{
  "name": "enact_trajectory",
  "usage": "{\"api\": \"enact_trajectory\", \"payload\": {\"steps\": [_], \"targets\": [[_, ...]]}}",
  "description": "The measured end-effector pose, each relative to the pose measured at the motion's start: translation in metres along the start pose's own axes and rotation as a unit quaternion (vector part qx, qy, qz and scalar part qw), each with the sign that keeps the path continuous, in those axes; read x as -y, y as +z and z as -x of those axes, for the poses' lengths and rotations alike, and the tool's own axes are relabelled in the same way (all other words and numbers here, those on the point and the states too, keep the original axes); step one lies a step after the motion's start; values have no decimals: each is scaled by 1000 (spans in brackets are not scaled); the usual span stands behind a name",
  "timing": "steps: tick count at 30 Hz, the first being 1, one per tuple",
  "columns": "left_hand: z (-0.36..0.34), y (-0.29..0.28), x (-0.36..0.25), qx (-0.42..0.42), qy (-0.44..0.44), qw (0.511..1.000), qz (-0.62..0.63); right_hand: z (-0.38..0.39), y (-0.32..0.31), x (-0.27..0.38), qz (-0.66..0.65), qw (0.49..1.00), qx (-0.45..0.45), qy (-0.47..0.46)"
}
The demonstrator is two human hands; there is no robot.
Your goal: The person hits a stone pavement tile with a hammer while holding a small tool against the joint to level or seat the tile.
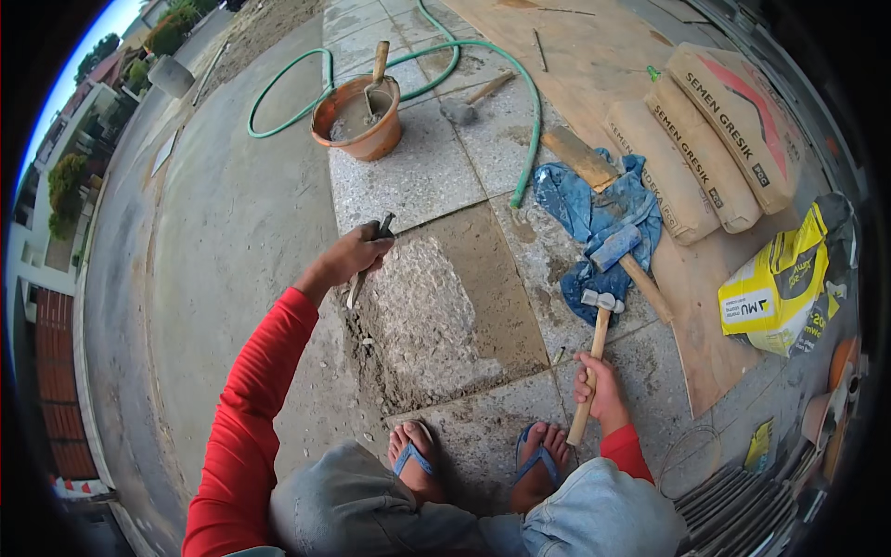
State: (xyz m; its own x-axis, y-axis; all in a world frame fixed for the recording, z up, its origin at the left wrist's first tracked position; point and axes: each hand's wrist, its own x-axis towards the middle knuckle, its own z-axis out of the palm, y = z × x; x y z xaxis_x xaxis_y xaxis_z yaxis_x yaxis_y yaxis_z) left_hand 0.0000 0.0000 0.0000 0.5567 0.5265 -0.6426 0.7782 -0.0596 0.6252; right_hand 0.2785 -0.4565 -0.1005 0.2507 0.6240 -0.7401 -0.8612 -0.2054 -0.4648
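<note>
My left hand (357, 255) is closed on a metal chisel (383, 225) with a dark top, its lighter blade reaching down over the left edge of a square patch (422, 306) with a rough pale surface and a brown mortar strip (501, 288). Broken grit (371, 371) lies along that edge. In my right hand (599, 390) is a wooden-handled ball-peen hammer (604, 302), held upright beside the patch. Just behind it, a larger mallet (615, 243) with a wooden handle rests on a crumpled blue cloth (571, 195). My feet in blue sandals are at the patch's near edge.
An orange bucket (357, 139) of grey mix holds a trowel, near a green hose (530, 125) and another hammer (459, 111). Paper sacks (696, 148) lie on plywood (710, 362) at right, beside a yellow bag (766, 283). A concrete slab (232, 260) and street are at left.
</note>
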Motion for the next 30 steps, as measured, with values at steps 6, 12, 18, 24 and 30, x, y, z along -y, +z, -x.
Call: {"api": "enact_trajectory", "payload": {"steps": [6, 12, 18, 24, 30], "targets": [[-33, 46, -58, -34, 177, 955, -234, 18, 28, -1, 89, 988, -104, -68], [-68, 95, -35, 5, 305, 947, -102, 50, 63, -3, 146, 975, 18, -168], [-88, 100, -32, 42, 311, 941, -124, 74, 103, 25, 341, 908, 69, -233], [-72, 119, -38, 62, 390, 903, -166, 123, 167, 93, 309, 852, 151, -396], [-67, 129, -34, 54, 399, 905, -137, 153, 219, 144, 209, 781, 176, -561]]}}
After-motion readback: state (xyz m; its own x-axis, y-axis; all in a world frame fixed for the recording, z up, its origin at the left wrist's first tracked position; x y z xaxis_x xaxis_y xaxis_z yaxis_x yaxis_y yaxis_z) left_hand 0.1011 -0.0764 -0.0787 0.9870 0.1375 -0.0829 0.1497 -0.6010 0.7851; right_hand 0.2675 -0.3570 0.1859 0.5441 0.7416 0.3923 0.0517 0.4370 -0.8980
